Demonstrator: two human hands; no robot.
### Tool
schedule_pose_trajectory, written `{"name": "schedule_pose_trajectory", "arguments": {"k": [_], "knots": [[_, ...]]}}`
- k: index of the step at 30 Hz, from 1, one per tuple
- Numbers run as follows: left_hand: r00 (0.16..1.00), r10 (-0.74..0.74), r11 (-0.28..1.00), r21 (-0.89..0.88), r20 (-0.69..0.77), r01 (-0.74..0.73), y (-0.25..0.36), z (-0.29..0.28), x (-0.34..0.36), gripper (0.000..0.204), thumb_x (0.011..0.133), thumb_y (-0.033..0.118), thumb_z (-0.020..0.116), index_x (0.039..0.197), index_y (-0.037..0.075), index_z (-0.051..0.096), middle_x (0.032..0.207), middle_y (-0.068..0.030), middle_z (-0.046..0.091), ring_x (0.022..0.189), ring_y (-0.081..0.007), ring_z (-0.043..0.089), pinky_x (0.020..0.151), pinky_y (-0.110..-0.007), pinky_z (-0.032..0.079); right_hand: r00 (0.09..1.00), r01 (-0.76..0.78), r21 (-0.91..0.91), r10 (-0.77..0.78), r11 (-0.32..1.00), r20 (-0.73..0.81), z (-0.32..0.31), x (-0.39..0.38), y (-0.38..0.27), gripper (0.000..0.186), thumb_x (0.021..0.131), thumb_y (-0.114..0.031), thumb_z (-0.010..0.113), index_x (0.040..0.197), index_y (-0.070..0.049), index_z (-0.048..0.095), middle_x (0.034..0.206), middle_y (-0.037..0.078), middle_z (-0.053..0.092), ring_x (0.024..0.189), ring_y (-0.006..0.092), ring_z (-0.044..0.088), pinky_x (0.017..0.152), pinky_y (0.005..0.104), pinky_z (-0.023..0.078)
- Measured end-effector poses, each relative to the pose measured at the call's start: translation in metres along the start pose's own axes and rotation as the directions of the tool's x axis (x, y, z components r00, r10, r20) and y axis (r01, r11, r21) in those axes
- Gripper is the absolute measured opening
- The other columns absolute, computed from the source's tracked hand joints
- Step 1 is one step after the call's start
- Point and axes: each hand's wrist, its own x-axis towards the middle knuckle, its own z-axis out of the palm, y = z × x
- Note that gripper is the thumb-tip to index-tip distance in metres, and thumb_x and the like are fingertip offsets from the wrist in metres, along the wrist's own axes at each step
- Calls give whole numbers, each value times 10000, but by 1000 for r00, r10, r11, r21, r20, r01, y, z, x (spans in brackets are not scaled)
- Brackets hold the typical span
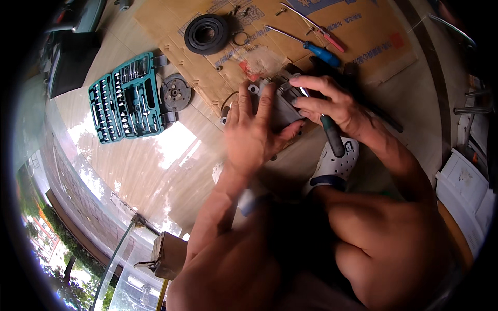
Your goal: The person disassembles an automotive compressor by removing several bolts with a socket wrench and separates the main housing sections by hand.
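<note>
A grey metal housing point(282, 110) stands at the near edge of the cardboard, between my hands. My left hand point(251, 124) grips it from the left, fingers spread over its top and thumb along the near side. My right hand point(334, 106) is bent over its right side, fingertips at its upper edge. A tool with a dark green handle point(333, 137) sticks out below the right palm, caught in that hand. A bit of shiny metal shows between the fingers; the tool's working end is hidden.
Flattened cardboard point(381, 54) carries a black pulley point(193, 42), a thin ring point(240, 39), a blue-handled screwdriver point(321, 53), a red-handled screwdriver point(332, 41) and small bolts. Left lie a round metal plate point(175, 93) and an open green socket set point(119, 103). My shoe point(332, 163) stands close by.
</note>
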Motion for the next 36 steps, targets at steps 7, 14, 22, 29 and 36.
{"name": "schedule_pose_trajectory", "arguments": {"k": [7,14,22,29,36], "knots": [[1000,-14,1000,-21,10,14,5,-2,2,822,742,588,794,1378,114,581,1375,-287,534,1007,-437,647,827,-470,553,981,108,-70,-117,992,-154,-4,26,13,243,870,-71,743,1092,-63,645,1030,131,699,925,304,686,803,407,552],[1000,-15,997,-74,-15,14,4,3,3,879,720,564,826,1391,76,533,1395,-261,528,1055,-436,627,887,-468,534,998,13,-85,-18,996,-58,-20,43,27,240,870,-76,743,1089,-60,647,1025,134,700,921,307,688,799,408,554],[997,-77,990,-123,-10,75,6,1,0,1010,697,558,850,1425,-19,455,1357,-296,559,1136,-446,612,949,-462,520,977,-192,-99,200,976,80,-15,85,27,236,870,-82,743,1085,-58,650,1018,138,700,917,310,690,796,410,556],[998,-42,995,-87,-38,38,4,4,-2,1113,671,536,887,1459,-78,399,1355,-295,572,1187,-439,609,995,-462,512,921,-331,-133,350,934,170,-8,113,37,234,870,-87,744,1082,-55,652,1013,141,701,913,313,691,793,412,557],[998,-58,991,-121,-27,54,3,3,-2,1123,661,535,897,1459,-77,398,1362,-291,571,1210,-440,604,1010,-473,508,900,-367,-137,388,920,197,-6,121,39,232,869,-92,744,1079,-53,654,1008,144,702,909,316,693,789,414,559]]}}
